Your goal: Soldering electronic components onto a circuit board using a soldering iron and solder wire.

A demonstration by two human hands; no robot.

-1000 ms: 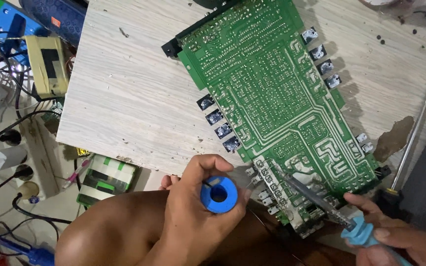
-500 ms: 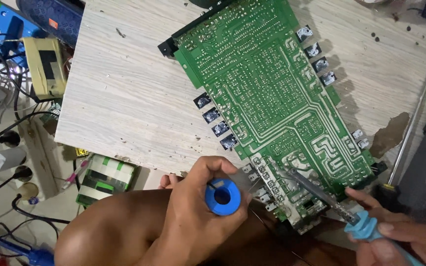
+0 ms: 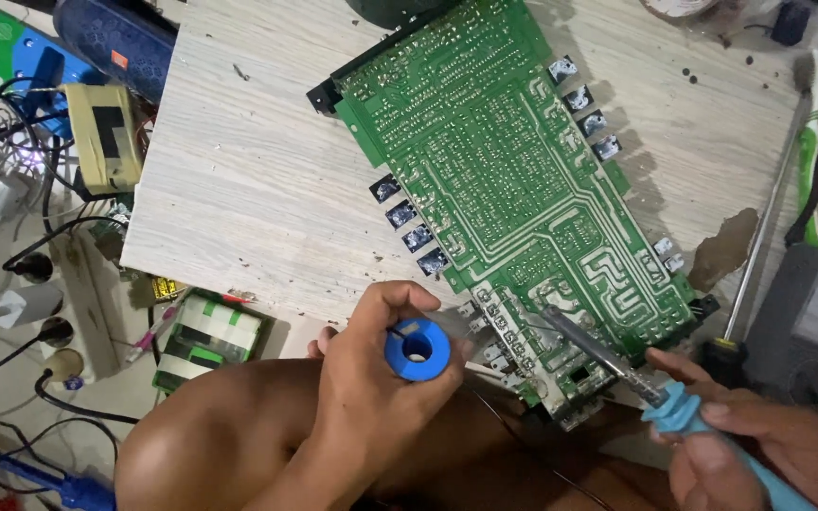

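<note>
**A:** What has the left hand [image 3: 381, 378] got?

**B:** A small blue solder spool [image 3: 417, 349], pinched between thumb and curled fingers, so the hand is closed around it. The spool's round face with its centre hole faces up. It sits at about six o'clock in the view, just off the near edge of the worktop [image 3: 239, 199].

**A:** And the right hand [image 3: 759, 445]?

**B:** At about four o'clock, wrapped shut around the light-blue grip of a soldering iron [image 3: 617, 364]. The metal shaft runs up toward ten o'clock, and its tip rests at the near end of the green circuit board [image 3: 513, 180], close to the pale strip along that edge.

**A:** How does the board lie?

**B:** Solder side up, flat on the pale wood-grain worktop, running diagonally from twelve o'clock down to about five o'clock. Small black parts stick out along both long edges.

**A:** How far apart are spool and tip?

**B:** Near each other; the spool is at about eight o'clock from the tip. I cannot tell whether any solder wire reaches the tip.

**A:** Anything else around?

**B:** A long screwdriver [image 3: 769, 218] lies at three o'clock, beside a grey box [image 3: 816, 322]. At nine o'clock, off the worktop, are tangled black cables [image 3: 11, 123] and a beige device [image 3: 106, 132].
</note>
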